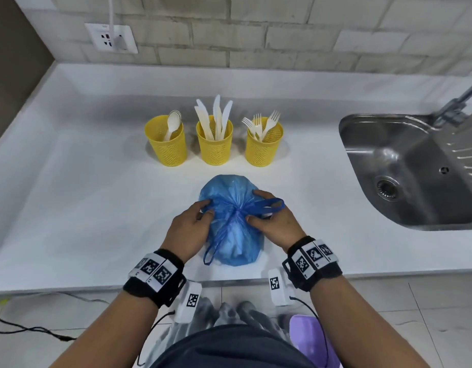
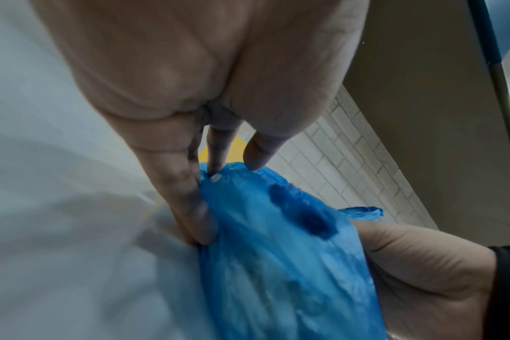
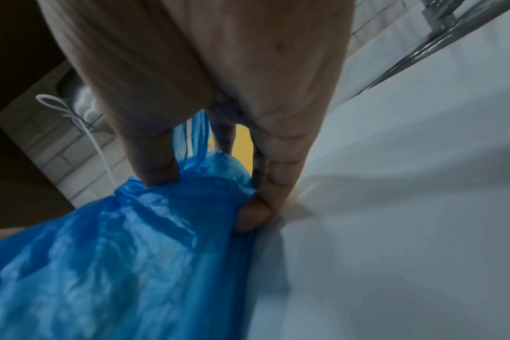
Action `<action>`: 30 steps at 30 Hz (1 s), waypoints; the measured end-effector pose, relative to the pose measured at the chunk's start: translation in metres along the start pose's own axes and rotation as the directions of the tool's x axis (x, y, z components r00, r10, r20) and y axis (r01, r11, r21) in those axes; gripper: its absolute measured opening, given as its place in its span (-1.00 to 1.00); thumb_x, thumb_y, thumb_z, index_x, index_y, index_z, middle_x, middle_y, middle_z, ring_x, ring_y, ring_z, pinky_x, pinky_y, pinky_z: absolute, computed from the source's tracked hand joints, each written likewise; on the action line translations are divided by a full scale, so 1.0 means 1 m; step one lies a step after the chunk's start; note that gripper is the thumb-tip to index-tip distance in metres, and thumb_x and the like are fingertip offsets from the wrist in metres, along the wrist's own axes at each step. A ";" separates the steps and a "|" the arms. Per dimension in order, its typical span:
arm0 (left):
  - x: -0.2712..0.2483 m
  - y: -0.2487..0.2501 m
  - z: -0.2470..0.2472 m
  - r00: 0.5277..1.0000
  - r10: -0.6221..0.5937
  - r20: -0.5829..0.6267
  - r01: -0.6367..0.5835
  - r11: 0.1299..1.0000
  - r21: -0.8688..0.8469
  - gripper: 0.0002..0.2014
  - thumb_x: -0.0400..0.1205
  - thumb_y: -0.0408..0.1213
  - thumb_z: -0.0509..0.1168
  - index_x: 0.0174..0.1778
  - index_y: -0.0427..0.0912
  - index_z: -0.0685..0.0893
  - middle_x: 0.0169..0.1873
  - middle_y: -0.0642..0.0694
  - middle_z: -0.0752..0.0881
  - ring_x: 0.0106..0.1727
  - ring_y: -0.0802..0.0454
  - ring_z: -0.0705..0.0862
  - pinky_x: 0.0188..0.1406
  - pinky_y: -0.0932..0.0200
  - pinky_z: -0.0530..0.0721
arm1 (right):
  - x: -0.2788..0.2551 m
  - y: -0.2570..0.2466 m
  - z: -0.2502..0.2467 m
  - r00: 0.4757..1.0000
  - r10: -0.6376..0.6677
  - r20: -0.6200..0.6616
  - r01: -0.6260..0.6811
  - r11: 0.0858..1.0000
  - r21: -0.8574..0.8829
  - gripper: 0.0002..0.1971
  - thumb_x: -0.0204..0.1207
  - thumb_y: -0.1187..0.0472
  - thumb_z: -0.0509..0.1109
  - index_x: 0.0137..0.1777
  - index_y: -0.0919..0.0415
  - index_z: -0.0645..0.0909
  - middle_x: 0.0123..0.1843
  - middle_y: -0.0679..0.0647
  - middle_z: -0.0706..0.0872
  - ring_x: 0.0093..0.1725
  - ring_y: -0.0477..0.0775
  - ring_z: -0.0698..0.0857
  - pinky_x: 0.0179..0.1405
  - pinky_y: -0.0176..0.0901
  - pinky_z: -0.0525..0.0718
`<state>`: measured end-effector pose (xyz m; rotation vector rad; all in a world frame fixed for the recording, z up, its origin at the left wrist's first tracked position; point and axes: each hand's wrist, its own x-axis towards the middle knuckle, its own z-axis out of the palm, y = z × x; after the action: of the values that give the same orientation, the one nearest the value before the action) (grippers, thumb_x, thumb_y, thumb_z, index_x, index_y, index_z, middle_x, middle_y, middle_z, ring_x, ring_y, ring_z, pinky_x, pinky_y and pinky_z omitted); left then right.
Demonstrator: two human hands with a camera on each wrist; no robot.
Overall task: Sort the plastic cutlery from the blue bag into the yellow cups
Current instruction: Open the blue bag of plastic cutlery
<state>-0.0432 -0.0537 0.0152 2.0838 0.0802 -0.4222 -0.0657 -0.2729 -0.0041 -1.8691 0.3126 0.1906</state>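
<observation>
The blue bag (image 1: 230, 221) lies tied on the surface (image 1: 70, 208), long axis near-to-far, between both hands, left hand (image 1: 188, 228) and right hand (image 1: 276, 221) each pinching its gathered neck.

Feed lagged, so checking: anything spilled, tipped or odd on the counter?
Nothing stands out. The three yellow cups stand upright holding spoons, knives and forks separately; the blue bag lies tied shut between both hands, nothing spilled.

I am viewing a white smooth countertop (image 1: 70, 160) running beneath a pale grey brick wall (image 1: 282, 30). A white wall socket plate (image 1: 111, 38) is sitting at the upper left. A stainless steel sink basin (image 1: 415, 166) is occupying the right side. Light grey floor tiles (image 1: 428, 301) are showing below.
</observation>
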 end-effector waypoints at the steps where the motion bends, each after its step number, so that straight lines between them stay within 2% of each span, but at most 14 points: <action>1: 0.000 0.002 0.003 1.000 -0.001 0.007 0.001 1.000 0.000 -0.66 0.79 -0.10 0.21 0.49 0.13 0.64 -0.12 0.12 0.74 -0.14 0.18 0.74 0.04 0.20 0.66 | -0.001 0.001 -0.004 1.000 0.004 -0.007 -0.004 1.000 -0.001 -0.37 0.31 0.15 0.58 0.40 -0.25 0.57 0.27 -0.10 0.77 0.18 -0.15 0.80 0.41 0.03 0.71; 4: 0.000 0.006 0.012 0.999 -0.008 0.032 0.008 1.000 -0.017 -0.64 0.77 -0.08 0.23 0.50 0.12 0.63 -0.12 0.09 0.76 -0.09 0.11 0.77 0.23 -0.01 0.73 | 0.000 0.003 -0.011 1.000 0.009 -0.015 -0.009 0.999 -0.041 -0.38 0.23 0.05 0.59 0.31 -0.38 0.57 0.34 -0.06 0.74 0.23 -0.12 0.78 0.43 0.04 0.69; 7: -0.001 0.006 0.019 0.998 -0.032 0.059 0.037 0.996 -0.078 -0.58 0.70 0.00 0.27 0.50 0.10 0.62 -0.04 0.02 0.78 -0.02 -0.01 0.81 0.21 -0.13 0.79 | 0.005 0.002 -0.016 1.000 0.008 -0.001 -0.008 0.995 -0.103 -0.34 0.16 -0.05 0.53 0.34 -0.37 0.56 0.41 -0.05 0.69 0.31 -0.05 0.74 0.48 0.04 0.65; 10: -0.008 0.006 0.025 0.994 -0.071 0.087 0.084 0.985 -0.149 -0.61 0.71 -0.11 0.31 0.47 -0.05 0.62 -0.01 -0.10 0.77 -0.08 -0.09 0.86 0.02 -0.15 0.87 | 0.012 -0.007 -0.021 1.000 0.005 0.023 -0.001 0.983 -0.183 -0.31 0.34 0.15 0.48 0.54 -0.11 0.56 0.50 -0.06 0.62 0.43 0.01 0.65 0.58 0.03 0.54; 12: -0.015 0.010 0.025 0.990 -0.087 0.114 0.104 0.982 -0.160 -0.68 0.73 -0.18 0.31 0.41 -0.09 0.63 -0.04 -0.14 0.78 -0.15 -0.08 0.86 -0.07 -0.15 0.88 | 0.018 -0.013 -0.025 0.998 -0.002 0.056 0.014 0.977 -0.215 -0.35 0.44 0.31 0.45 0.57 -0.04 0.55 0.51 -0.03 0.64 0.47 0.03 0.62 0.61 0.03 0.50; 14: -0.018 0.016 0.020 0.988 -0.085 0.127 0.102 0.986 -0.135 -0.80 0.75 -0.20 0.28 0.25 -0.12 0.69 -0.12 -0.16 0.80 -0.24 -0.05 0.82 -0.14 -0.15 0.86 | 0.023 -0.018 -0.028 0.996 0.006 0.089 0.018 0.965 -0.260 -0.34 0.49 0.34 0.42 0.61 -0.01 0.50 0.51 0.00 0.65 0.49 0.05 0.61 0.62 0.02 0.48; 17: -0.014 0.021 0.008 0.997 0.032 0.064 -0.037 0.997 0.069 -0.83 0.67 -0.08 0.28 -0.02 0.01 0.76 -0.23 -0.01 0.83 -0.26 -0.02 0.81 -0.08 -0.15 0.85 | 0.025 -0.021 -0.030 0.999 0.013 0.041 -0.002 0.967 -0.256 -0.43 0.48 0.26 0.44 0.52 0.04 0.52 0.41 0.06 0.69 0.38 0.14 0.67 0.49 0.10 0.58; 19: -0.009 0.024 0.001 0.986 0.162 -0.024 -0.151 0.957 0.249 -0.86 0.61 -0.08 0.33 0.01 0.08 0.76 -0.16 0.11 0.79 -0.14 0.03 0.77 0.05 0.00 0.77 | 0.018 -0.020 -0.030 0.995 -0.041 -0.095 0.018 0.972 -0.236 -0.52 0.41 0.15 0.43 0.36 0.09 0.54 0.29 0.09 0.66 0.27 0.12 0.67 0.32 0.06 0.64; 21: -0.001 0.027 -0.003 0.946 0.316 -0.070 -0.279 0.906 0.318 -0.81 0.61 -0.17 0.41 0.14 0.04 0.75 -0.05 0.08 0.70 -0.07 0.07 0.70 0.10 0.05 0.70 | 0.004 -0.017 -0.028 0.957 -0.137 -0.254 0.066 0.960 -0.272 -0.63 0.42 0.18 0.45 0.24 0.11 0.56 0.18 0.09 0.59 0.15 0.06 0.62 0.19 -0.02 0.63; 22: 0.004 0.029 -0.004 0.915 0.400 -0.056 -0.362 0.873 0.326 -0.74 0.60 -0.20 0.44 0.20 0.01 0.74 0.02 0.03 0.65 -0.01 0.06 0.68 0.14 0.06 0.68 | -0.004 -0.014 -0.026 0.938 -0.188 -0.292 0.093 0.946 -0.310 -0.69 0.44 0.23 0.47 0.18 0.12 0.58 0.13 0.09 0.58 0.08 0.05 0.61 0.14 -0.04 0.62; 24: 0.013 0.032 -0.001 0.844 0.535 0.032 -0.509 0.782 0.359 -0.63 0.57 -0.23 0.48 0.31 0.01 0.72 0.17 -0.03 0.60 0.19 -0.01 0.64 0.30 0.08 0.60 | -0.015 -0.008 -0.020 0.940 -0.235 -0.247 0.127 0.914 -0.385 -0.79 0.43 0.25 0.48 0.06 0.13 0.65 0.03 0.11 0.59 0.00 0.10 0.64 0.11 0.00 0.63; 25: 0.019 0.033 0.002 0.824 0.560 0.084 -0.545 0.743 0.387 -0.60 0.55 -0.24 0.49 0.34 0.03 0.72 0.25 -0.05 0.60 0.28 -0.05 0.60 0.38 0.07 0.54 | -0.018 -0.004 -0.017 0.951 -0.241 -0.196 0.142 0.899 -0.415 -0.82 0.43 0.23 0.48 0.03 0.13 0.68 0.00 0.12 0.60 -0.01 0.15 0.66 0.13 0.05 0.65; 27: 0.028 0.035 0.012 0.817 0.550 0.173 -0.564 0.699 0.440 -0.58 0.56 -0.23 0.50 0.36 0.05 0.73 0.38 -0.11 0.60 0.38 -0.12 0.56 0.46 0.03 0.48 | -0.019 0.003 -0.009 0.965 -0.238 -0.115 0.161 0.876 -0.455 -0.84 0.49 0.17 0.48 0.04 0.13 0.71 -0.01 0.13 0.62 0.00 0.23 0.68 0.15 0.11 0.66; 30: 0.034 0.037 0.024 0.824 0.517 0.230 -0.553 0.651 0.519 -0.66 0.59 -0.20 0.46 0.30 0.05 0.77 0.30 -0.06 0.68 0.31 -0.16 0.61 0.42 -0.08 0.57 | -0.015 0.006 0.000 0.963 -0.250 -0.102 0.170 0.855 -0.490 -0.86 0.58 0.19 0.43 0.09 0.17 0.70 0.02 0.15 0.64 0.02 0.26 0.66 0.13 0.16 0.66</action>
<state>-0.0090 -0.0970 0.0230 2.5334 -0.7898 -0.1377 -0.0821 -0.2729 -0.0052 -2.4029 0.1751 -0.0444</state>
